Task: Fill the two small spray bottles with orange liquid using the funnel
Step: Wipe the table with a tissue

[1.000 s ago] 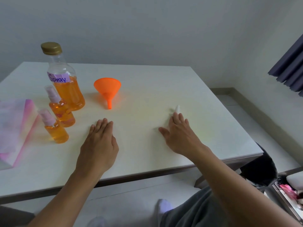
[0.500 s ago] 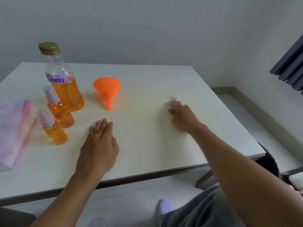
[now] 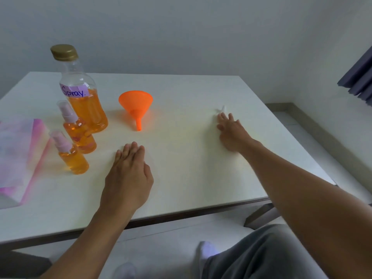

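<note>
Since a second ago the right hand [image 3: 231, 130] has slid out across the bench [image 3: 181, 168], fingers spread by a small white scrap [image 3: 222, 109], gripping nothing; the left hand [image 3: 128, 174] stays flat and empty. Both spray bottles [image 3: 71, 156] stand capped and look full beside the big bottle [image 3: 80, 91], so the filling seems done. The funnel [image 3: 135, 107] lies alone mid-bench, a pink cloth [image 3: 18, 156] at left, nothing in the way.
</note>
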Available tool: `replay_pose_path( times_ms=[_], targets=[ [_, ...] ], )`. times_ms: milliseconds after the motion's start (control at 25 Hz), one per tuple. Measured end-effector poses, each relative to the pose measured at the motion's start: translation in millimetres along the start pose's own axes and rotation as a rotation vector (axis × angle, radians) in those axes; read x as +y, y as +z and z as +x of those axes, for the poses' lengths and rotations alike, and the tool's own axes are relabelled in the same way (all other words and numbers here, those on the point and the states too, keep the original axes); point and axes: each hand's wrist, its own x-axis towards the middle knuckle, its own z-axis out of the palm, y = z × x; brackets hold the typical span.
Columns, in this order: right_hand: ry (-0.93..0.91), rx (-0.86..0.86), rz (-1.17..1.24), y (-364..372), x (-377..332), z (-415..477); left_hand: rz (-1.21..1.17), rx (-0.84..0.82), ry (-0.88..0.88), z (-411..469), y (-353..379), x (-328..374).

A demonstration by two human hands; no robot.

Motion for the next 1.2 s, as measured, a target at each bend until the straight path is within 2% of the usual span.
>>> replay_pose_path(
  times_ms=[80, 200, 320, 400, 520, 600, 680, 760, 880, 960, 1080, 1160, 1200],
  targets=[
    [-0.057, -0.031, 0.051, 10, -55, 0, -0.013, -0.003, -0.003, -1, -2, 0],
    [-0.338, -0.076, 0.084, 32, -122, -38, -0.045, -0.007, -0.001, -1, -4, -3],
    [-0.558, -0.096, 0.088, 26, -96, -92, -0.048, -0.02, 0.006, 0, -3, -5],
    [-0.44, -0.056, 0.074, 11, -38, -102, -0.04, -0.017, 0.011, 0, -2, -7],
    [-0.005, 0.032, 0.021, -21, 56, -98, -0.033, -0.032, 0.001, -1, -1, -4],
    [0.249, 0.084, 0.038, -27, 75, -85, -0.037, -0.025, -0.016, -1, -1, -2],
    [0.328, 0.111, 0.046, -18, 53, -67, -0.03, -0.024, -0.02, 0, -1, -1],
    [0.237, 0.103, 0.063, 3, 10, -52, -0.022, -0.029, -0.022, -1, -1, 0],
    [-0.034, 0.061, 0.123, 24, -60, -52, -0.026, -0.038, -0.025, -1, -1, 0],
    [-0.214, 0.028, 0.148, 28, -82, -72, -0.037, -0.037, -0.015, 0, -2, -2],
    [-0.482, -0.054, 0.151, 22, -64, -112, -0.043, -0.042, -0.001, -1, -3, -3],
    [-0.485, -0.058, 0.095, 12, -30, -111, -0.045, -0.031, 0.002, -1, -1, -5],
    [-0.404, -0.036, 0.051, 5, -9, -106, -0.046, -0.029, 0.004, -2, -1, -5]
  ],
)
